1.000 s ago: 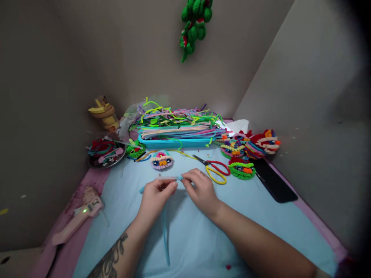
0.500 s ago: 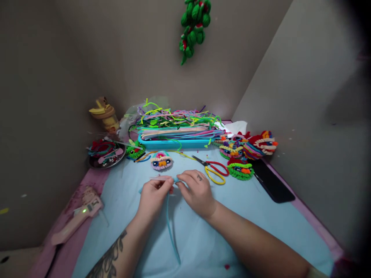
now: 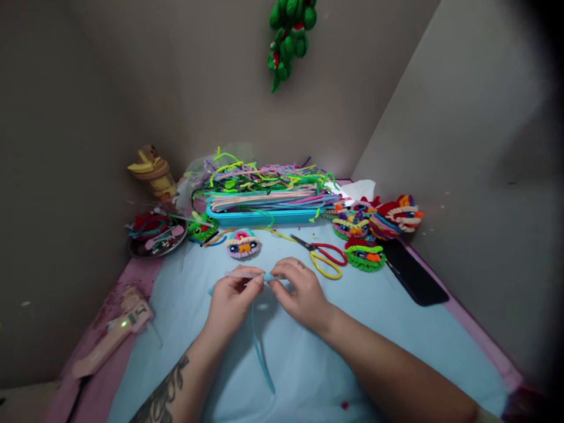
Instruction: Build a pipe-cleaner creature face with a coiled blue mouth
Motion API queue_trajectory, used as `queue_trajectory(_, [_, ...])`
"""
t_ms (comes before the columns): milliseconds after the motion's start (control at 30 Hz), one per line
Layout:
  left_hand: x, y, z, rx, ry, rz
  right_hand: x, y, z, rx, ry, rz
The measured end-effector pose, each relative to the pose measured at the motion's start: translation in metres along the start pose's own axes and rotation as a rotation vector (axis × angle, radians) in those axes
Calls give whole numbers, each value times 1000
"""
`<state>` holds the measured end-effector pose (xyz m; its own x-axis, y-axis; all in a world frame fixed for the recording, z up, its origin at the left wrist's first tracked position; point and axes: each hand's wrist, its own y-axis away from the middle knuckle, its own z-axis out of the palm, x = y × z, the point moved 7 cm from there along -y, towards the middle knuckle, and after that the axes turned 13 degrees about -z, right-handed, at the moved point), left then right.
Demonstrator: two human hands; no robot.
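Observation:
My left hand (image 3: pixel 231 299) pinches a thin pale stick (image 3: pixel 244 274) that lies across the light blue mat (image 3: pixel 396 329). A blue pipe cleaner (image 3: pixel 259 349) is coiled round the stick near its right end, and its long tail hangs toward me over the mat. My right hand (image 3: pixel 299 291) pinches that coil from the right, fingers closed on it. Both hands meet in the middle of the mat, a little nearer than a small pink and purple pipe-cleaner face (image 3: pixel 242 244).
A blue tray (image 3: pixel 264 216) piled with coloured pipe cleaners stands at the back. Red and yellow scissors (image 3: pixel 324 258), several finished pipe-cleaner faces (image 3: pixel 374 226) and a black phone (image 3: pixel 412 271) lie right. A pink glue gun (image 3: pixel 112 335) and a metal dish (image 3: pixel 154 232) sit left.
The pipe cleaner's loose tail has swung from my left toward the right. Both hands stayed together at the stick, shifting slightly left.

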<state>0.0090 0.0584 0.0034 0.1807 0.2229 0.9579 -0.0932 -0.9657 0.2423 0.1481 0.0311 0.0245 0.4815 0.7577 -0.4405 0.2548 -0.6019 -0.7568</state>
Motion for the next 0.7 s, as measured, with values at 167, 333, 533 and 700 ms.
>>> queue_trajectory(167, [-1,0,1,-16,-11,0,-2,-2,-2,-23,-40,-33])
queue_trajectory(333, [-12,-1,2,-18,26,-42,-4,-3,-1,-68,49,-110])
queue_trajectory(533, [-17,-3,1,13,17,-35,-6,-2,6,-118,195,-141])
queue_trajectory(700, [-16,-3,-1,78,-44,-40,-10,-2,13,-164,278,-218])
